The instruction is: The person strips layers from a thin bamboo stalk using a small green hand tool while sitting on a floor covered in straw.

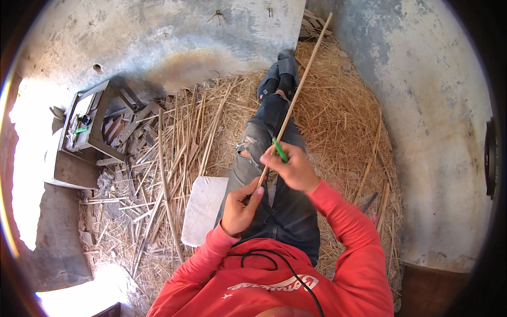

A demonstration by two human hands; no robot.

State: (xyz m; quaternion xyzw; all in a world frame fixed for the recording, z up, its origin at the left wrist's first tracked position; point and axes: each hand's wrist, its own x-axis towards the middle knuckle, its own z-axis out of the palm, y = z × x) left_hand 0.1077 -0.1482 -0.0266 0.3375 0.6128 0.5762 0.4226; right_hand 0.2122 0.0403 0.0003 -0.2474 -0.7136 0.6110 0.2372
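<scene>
A long, thin, pale wooden stick (306, 71) slants from my lap up past my feet to the far wall corner. My left hand (242, 207) is closed round its near end, with thumb and fingers pinching it. Just above, my right hand (293, 168) is closed on a green-handled tool (280, 150) and sits against the stick. The working end of that tool is hidden by the fingers and the stick, so its kind cannot be made out. Beneath both hands are my legs in torn dark jeans (259, 142), stretched out and crossed at the feet.
Straw (338, 105) covers the floor, thick on the right. Many loose sticks (185, 132) lie to the left. A small wooden table (97, 127) there bears a green item. A white flat pad (206, 203) lies beside my left thigh. Worn walls (422, 105) stand around; a black cable (285, 269) crosses my lap.
</scene>
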